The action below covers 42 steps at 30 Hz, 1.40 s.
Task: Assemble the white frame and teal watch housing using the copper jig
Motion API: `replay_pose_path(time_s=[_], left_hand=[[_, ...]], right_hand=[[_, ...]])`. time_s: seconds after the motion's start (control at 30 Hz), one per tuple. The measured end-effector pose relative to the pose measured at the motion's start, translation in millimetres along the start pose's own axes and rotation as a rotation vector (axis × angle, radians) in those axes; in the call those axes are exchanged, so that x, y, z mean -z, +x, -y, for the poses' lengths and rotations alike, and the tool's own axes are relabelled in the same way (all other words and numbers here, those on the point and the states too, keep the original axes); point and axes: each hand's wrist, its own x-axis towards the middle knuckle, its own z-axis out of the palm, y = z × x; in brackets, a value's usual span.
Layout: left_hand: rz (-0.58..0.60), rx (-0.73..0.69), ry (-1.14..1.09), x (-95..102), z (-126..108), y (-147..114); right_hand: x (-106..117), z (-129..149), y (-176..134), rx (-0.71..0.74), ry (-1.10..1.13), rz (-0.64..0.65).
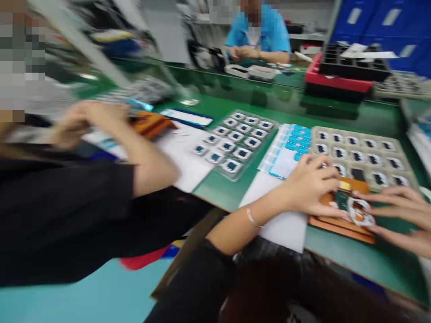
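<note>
My left hand (311, 188), with a thin bracelet at the wrist, lies over an orange block-like fixture (358, 235). Its fingers are bent around the fixture's left side, and the thumb reaches to a white ring-shaped part (360, 211). From the right, my right hand (402, 215) pinches that part's right edge between fingertips and thumb. The part is tilted above the fixture, its centre showing orange. Between my hands are a dark green piece (342, 200) and a small yellow block (344, 185) on the fixture. Blur hides the exact finger contacts.
Behind my hands stands a beige tray (404, 154) of white parts. Left of it lie a sheet with blue stickers (286, 152) and a clear tray (235, 177) of white parts. A co-worker's arm (151, 157) is at left; another person sits opposite. Black-and-red bins (340, 85) stand behind.
</note>
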Motion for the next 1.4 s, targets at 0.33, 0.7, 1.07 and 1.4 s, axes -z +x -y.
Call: replay_pose_path(time_s=[0.33, 0.7, 1.07, 1.4], left_hand=[[-0.094, 0.074, -0.116, -14.0, 3.0, -6.3], [-0.027, 0.078, -0.149, -13.9, 5.9, -5.7], [-0.145, 0.095, -0.392, -24.5, 4.1, -2.5], [-0.287, 0.054, -0.237, -26.9, 4.8, -2.6]], right_hand=[[-24.1, 2.9, 11.7, -0.173, -0.027, -0.133], [-25.2, 7.1, 11.8, -0.157, -0.036, -0.143], [-29.1, 11.3, 11.0, -0.222, 0.036, -0.338], [-31.2, 0.7, 9.1, -0.321, -0.099, -0.316]])
